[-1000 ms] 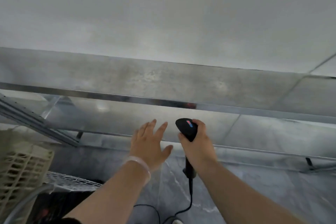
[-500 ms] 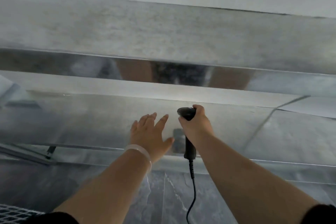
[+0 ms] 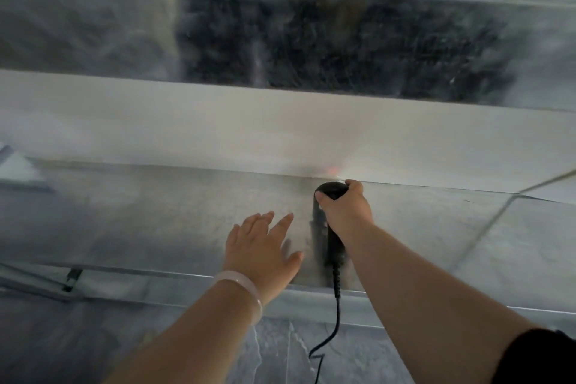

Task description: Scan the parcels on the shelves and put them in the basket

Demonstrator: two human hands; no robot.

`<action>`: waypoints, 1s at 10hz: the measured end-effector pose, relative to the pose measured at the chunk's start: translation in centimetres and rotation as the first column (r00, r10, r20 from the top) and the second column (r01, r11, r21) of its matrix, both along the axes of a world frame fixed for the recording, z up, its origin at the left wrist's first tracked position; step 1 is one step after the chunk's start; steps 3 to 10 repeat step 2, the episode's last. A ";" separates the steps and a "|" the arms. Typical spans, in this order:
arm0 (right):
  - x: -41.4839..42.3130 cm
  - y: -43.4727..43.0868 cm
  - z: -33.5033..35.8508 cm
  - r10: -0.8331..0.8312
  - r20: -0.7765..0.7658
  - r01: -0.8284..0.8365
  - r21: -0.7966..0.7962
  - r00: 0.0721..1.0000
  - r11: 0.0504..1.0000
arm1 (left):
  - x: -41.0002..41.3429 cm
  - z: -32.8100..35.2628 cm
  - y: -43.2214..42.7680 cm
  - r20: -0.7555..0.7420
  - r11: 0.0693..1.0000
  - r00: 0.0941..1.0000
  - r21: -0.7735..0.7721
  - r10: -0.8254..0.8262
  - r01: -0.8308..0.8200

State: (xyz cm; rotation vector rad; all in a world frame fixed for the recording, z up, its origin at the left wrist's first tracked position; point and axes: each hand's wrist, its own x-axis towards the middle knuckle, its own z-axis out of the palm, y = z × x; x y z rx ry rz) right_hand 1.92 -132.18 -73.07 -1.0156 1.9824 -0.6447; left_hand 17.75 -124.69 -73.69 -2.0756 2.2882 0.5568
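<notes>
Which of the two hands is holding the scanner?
The right hand grips the black corded scanner. The left hand, the one with the pale bracelet at its wrist, is open with fingers spread and holds nothing.

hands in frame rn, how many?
2. Left hand, fingers spread, held over the metal shelf at centre; right hand just right of it, gripping the black corded scanner. None appear hidden.

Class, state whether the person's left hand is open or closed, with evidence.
Open: the left hand is spread, fingers straight, holding nothing.
</notes>
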 end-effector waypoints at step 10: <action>-2.2 3.6 4.1 0.098 -0.108 -0.098 0.000 0.989 0.995 | -0.5 4.2 1.6 -0.036 1.000 0.999 0.020 0.016 -0.015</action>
